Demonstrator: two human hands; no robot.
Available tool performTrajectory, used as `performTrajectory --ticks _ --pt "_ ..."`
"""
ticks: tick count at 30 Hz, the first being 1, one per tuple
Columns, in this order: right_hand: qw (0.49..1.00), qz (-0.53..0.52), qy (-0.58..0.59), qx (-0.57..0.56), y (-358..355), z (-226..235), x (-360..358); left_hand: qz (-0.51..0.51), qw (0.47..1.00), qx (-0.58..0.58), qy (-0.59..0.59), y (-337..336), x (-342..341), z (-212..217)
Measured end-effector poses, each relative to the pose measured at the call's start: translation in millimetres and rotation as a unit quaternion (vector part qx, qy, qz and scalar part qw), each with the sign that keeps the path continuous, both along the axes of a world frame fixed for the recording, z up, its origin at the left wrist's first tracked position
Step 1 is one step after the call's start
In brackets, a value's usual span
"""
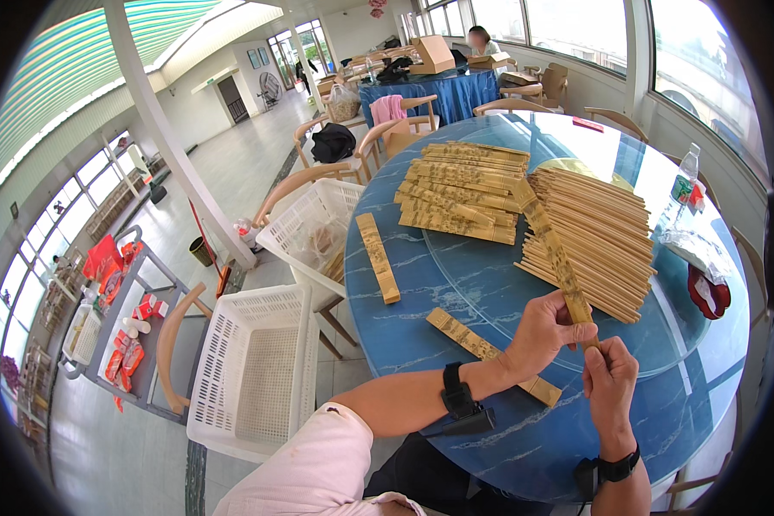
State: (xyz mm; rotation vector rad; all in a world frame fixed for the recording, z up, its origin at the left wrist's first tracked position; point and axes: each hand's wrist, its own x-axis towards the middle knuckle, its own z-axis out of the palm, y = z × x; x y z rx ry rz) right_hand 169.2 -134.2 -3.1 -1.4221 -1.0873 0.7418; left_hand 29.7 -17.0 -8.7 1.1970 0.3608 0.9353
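Note:
Over the near right part of the round blue table, my left hand (546,335) pinches a long, narrow gold paper sleeve (552,249) with dark printing. My right hand (609,378) is closed at the sleeve's near end; whether a chopstick is inside cannot be seen. The sleeve's far end reaches over a pile of wooden chopsticks (602,241). To the left of that pile lies a spread stack of similar gold sleeves (460,193). A separate gold sleeve bundle (377,258) rests near the table's left edge. Another gold bundle (464,335) lies partly under my left forearm.
The glass-topped blue table (387,335) bears a plastic bottle (686,172) and a dark red item (708,292) at the right. White plastic crates (254,370) stand to the left, beside wooden chairs and a grey cart (150,344). A person (482,43) is at a farther table.

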Motion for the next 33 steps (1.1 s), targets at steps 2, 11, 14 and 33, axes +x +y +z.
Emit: performTrajectory --ticks 2,11,14,33 --pt "1.0 -0.003 0.004 0.001 0 2 -1 0.027 1.0 0.008 0.0 8 -1 0" --pt "1.0 0.01 -0.01 -0.011 -1 2 -2 0.164 0.974 -0.081 -0.137 76 -37 19" --pt "1.0 0.018 0.0 -0.019 -1 2 -6 0.194 0.963 -0.099 -0.156 94 -54 18" --pt "1.0 0.0 0.0 -0.006 0 1 5 -0.057 0.996 -0.021 0.059 7 -2 -3"
